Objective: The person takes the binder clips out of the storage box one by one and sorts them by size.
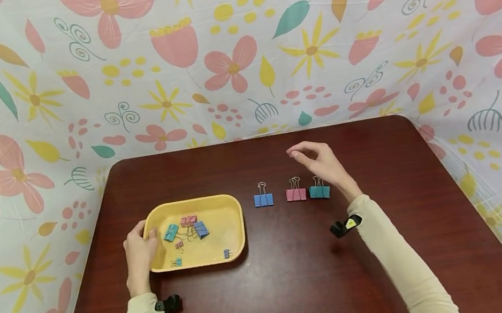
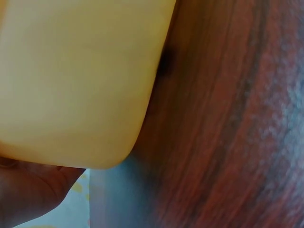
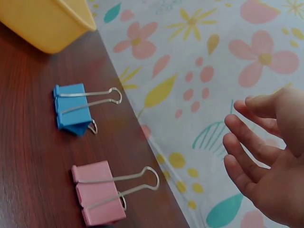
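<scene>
My left hand [image 1: 139, 255] grips the left end of a yellow tray [image 1: 220, 212], its thumb over the rim; in the left wrist view the tray's side fills much of the frame. Inside lie larger binder clips: teal [image 1: 171, 233], pink [image 1: 188, 221] and blue [image 1: 201, 230]. Smaller pink [image 1: 179, 245], teal [image 1: 176, 263] and blue [image 1: 227, 253] clips lie nearer me. To the tray's right, a blue binder clip [image 1: 264, 200], a pink one [image 1: 296, 194] and a teal one [image 1: 319, 192] stand in a row. Empty, with fingers loosely bent, my right hand [image 1: 325, 163] hovers above the teal clip.
A dark red-brown wooden table [image 1: 262, 295] carries everything. Behind it hangs a white cloth [image 1: 244, 109] with flowers and leaves, meeting the table's far edge. Black straps with small devices sit on both wrists.
</scene>
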Available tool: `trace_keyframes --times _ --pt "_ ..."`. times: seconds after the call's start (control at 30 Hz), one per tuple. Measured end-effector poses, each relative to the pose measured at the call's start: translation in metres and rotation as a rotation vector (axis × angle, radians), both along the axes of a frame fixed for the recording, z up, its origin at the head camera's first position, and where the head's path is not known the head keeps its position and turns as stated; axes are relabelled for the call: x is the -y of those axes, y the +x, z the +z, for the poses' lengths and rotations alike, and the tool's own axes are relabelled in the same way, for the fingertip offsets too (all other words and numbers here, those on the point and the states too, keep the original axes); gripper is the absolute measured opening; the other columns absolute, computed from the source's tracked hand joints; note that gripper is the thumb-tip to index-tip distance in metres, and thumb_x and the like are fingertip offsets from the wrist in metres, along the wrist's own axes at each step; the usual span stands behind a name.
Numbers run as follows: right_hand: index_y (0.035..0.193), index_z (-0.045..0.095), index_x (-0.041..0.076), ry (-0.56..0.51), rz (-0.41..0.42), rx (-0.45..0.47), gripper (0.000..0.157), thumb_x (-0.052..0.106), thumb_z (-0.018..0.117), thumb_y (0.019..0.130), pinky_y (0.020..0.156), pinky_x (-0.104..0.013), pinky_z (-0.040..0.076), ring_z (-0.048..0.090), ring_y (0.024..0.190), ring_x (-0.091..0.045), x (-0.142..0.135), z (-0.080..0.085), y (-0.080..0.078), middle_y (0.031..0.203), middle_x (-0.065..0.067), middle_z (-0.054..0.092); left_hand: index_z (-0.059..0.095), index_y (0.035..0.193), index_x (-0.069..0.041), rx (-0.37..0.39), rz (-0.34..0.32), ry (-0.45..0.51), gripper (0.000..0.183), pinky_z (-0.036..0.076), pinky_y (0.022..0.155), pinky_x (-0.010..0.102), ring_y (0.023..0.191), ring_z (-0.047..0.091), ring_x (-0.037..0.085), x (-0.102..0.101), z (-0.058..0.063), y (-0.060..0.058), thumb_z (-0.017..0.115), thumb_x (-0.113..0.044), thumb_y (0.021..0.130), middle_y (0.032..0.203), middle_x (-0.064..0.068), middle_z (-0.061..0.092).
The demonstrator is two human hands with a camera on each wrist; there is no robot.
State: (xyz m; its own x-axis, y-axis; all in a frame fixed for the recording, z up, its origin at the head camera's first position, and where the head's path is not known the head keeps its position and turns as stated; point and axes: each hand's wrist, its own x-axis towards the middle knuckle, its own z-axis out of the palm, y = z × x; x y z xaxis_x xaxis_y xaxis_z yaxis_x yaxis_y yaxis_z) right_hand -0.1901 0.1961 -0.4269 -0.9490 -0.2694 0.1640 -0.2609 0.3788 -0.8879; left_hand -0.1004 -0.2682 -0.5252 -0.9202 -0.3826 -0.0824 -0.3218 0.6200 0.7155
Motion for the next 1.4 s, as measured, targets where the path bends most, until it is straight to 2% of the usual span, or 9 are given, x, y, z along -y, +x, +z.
trace_keyframes --times 0.17,0.4,0.6,0.77,0.87,0.93,1.07,1.27,1.4 --pt "0.121 0.07 -0.002 -0.007 0.04 -0.015 0.023 0.008 0.059 0.102 0.1 -0.045 0.051 0.064 0.115 -0.04 0.012 0.001 -0.002 0.119 -0.022 0.071 0.064 0.133 -0.008 0.008 0.009 -0.008 0.033 0.057 0.067 0.038 0.096 0.066 0.036 0.001 0.0 0.0 0.058 -0.016 0.101 0.116 0.024 0.069" --pt "0.12 0.07 -0.001 -0.007 0.079 -0.013 0.023 0.007 0.059 0.102 0.09 -0.023 0.051 0.065 0.11 -0.038 0.029 0.001 -0.003 0.114 -0.021 0.072 0.064 0.133 -0.009 0.016 0.012 -0.008 0.034 0.058 0.066 0.037 0.093 0.067 0.035 0.002 0.0 0.0 0.057 -0.017 0.102 0.117 0.024 0.069" --pt "0.119 0.07 -0.001 -0.006 0.105 -0.003 0.022 0.007 0.059 0.102 0.084 -0.03 0.051 0.068 0.107 -0.033 0.043 -0.002 -0.002 0.112 -0.022 0.072 0.064 0.133 -0.008 0.022 0.009 -0.009 0.033 0.057 0.066 0.037 0.093 0.067 0.036 0.001 0.0 0.0 0.058 -0.016 0.102 0.117 0.025 0.069" --pt "0.118 0.071 0.001 -0.004 0.123 0.024 0.021 0.008 0.061 0.101 0.074 -0.025 0.049 0.069 0.105 -0.031 0.051 -0.016 -0.006 0.111 -0.019 0.073 0.063 0.134 -0.008 0.035 0.01 -0.003 0.033 0.057 0.064 0.036 0.09 0.069 0.035 0.0 -0.002 0.001 0.059 -0.015 0.101 0.116 0.026 0.07" --pt "0.118 0.071 0.002 -0.016 0.131 0.037 0.021 0.01 0.061 0.102 0.075 -0.029 0.054 0.07 0.101 -0.027 0.055 -0.032 -0.011 0.111 -0.018 0.074 0.063 0.134 -0.008 0.038 0.01 0.001 0.034 0.056 0.062 0.035 0.088 0.07 0.035 -0.001 -0.002 0.001 0.059 -0.015 0.101 0.116 0.027 0.07" --pt "0.118 0.072 0.002 -0.041 0.14 0.042 0.021 0.01 0.062 0.101 0.081 -0.037 0.058 0.071 0.1 -0.025 0.059 -0.041 -0.014 0.11 -0.019 0.074 0.063 0.134 -0.008 0.038 0.012 -0.002 0.034 0.057 0.062 0.035 0.088 0.07 0.035 0.0 -0.002 0.001 0.059 -0.015 0.101 0.116 0.027 0.071" --pt "0.115 0.073 0.004 -0.083 0.154 0.054 0.019 0.012 0.064 0.1 0.089 -0.047 0.058 0.072 0.097 -0.021 0.068 -0.046 -0.014 0.107 -0.016 0.075 0.063 0.134 -0.008 0.036 0.013 -0.008 0.034 0.057 0.064 0.037 0.09 0.07 0.036 0.0 0.0 0.001 0.059 -0.015 0.101 0.117 0.028 0.07" --pt "0.113 0.074 0.012 -0.071 0.18 0.068 0.016 0.017 0.066 0.1 0.077 -0.029 0.057 0.072 0.095 -0.017 0.082 -0.048 -0.01 0.106 -0.009 0.076 0.063 0.134 -0.007 0.028 0.013 0.001 0.034 0.058 0.065 0.038 0.093 0.068 0.037 0.0 0.001 0.0 0.058 -0.014 0.101 0.117 0.027 0.069" --pt "0.113 0.074 0.012 -0.081 0.202 0.067 0.016 0.015 0.065 0.101 0.066 -0.025 0.052 0.07 0.089 -0.017 0.092 -0.048 -0.008 0.107 -0.013 0.075 0.063 0.134 -0.008 0.021 0.015 0.003 0.034 0.058 0.067 0.039 0.094 0.068 0.037 0.0 0.0 -0.001 0.058 -0.014 0.101 0.117 0.026 0.069"
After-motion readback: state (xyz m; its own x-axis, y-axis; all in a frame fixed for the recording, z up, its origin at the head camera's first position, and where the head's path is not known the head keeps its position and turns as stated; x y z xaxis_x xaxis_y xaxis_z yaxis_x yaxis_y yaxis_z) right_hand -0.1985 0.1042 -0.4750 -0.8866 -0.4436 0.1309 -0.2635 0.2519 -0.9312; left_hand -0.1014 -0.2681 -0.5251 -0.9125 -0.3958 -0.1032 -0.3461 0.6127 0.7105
